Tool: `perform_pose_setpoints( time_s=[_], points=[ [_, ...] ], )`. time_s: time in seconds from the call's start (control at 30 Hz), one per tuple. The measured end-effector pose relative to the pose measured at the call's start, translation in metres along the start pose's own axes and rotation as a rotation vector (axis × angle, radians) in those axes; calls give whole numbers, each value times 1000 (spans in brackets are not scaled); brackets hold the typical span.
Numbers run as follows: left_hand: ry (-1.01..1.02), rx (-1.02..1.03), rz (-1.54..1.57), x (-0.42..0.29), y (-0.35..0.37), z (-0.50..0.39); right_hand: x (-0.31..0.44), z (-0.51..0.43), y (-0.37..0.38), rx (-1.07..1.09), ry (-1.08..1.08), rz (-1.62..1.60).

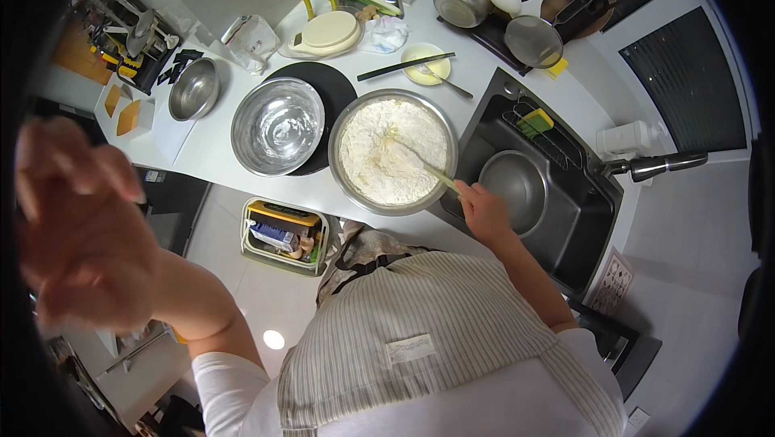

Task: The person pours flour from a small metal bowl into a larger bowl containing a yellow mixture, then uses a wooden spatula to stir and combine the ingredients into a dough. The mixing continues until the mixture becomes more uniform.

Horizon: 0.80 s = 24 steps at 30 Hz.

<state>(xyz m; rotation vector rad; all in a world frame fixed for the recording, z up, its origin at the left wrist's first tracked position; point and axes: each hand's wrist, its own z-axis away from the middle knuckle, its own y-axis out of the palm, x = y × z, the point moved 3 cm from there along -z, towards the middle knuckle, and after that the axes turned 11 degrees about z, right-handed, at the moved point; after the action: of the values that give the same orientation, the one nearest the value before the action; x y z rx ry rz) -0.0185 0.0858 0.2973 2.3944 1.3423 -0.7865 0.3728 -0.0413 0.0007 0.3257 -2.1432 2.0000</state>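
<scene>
My right hand (485, 212) grips the handle of a spatula (441, 177), whose pale blade lies in the flour. A wide steel bowl (446, 190) at the counter's front edge holds this flour (387, 134), with small yellowish patches near its middle. Raised close to the camera at the far left, my left hand (88, 237) is blurred and holds nothing, its fingers partly curled and apart. A second steel bowl (278, 125), dusted white inside, stands left of the flour bowl and partly over a round black mat (339, 89).
Right of the flour bowl is a dark sink (572, 243) with a metal bowl (514, 192) inside. Behind stand a kitchen scale (329, 30) and a yellowish bowl (418, 52) with a spoon, black chopsticks (387, 69) across it. Below the counter edge sits a filled bin (248, 249).
</scene>
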Motion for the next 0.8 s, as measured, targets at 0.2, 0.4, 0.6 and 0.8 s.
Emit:
perform_pose_setpoints(
  time_s=[0.2,0.4,0.6,0.8],
  points=[
    [13,386,-140,-25,3,-37,-8,-2,-21,-117,71,22],
    [-46,488,-285,-33,4,-44,-19,8,-25,-55,145,164],
    [-72,529,-339,-41,-4,-48,-19,6,-8,143,289,-85],
    [-123,584,-378,-42,-5,-49,-23,3,26,309,526,-655]
  ],
)
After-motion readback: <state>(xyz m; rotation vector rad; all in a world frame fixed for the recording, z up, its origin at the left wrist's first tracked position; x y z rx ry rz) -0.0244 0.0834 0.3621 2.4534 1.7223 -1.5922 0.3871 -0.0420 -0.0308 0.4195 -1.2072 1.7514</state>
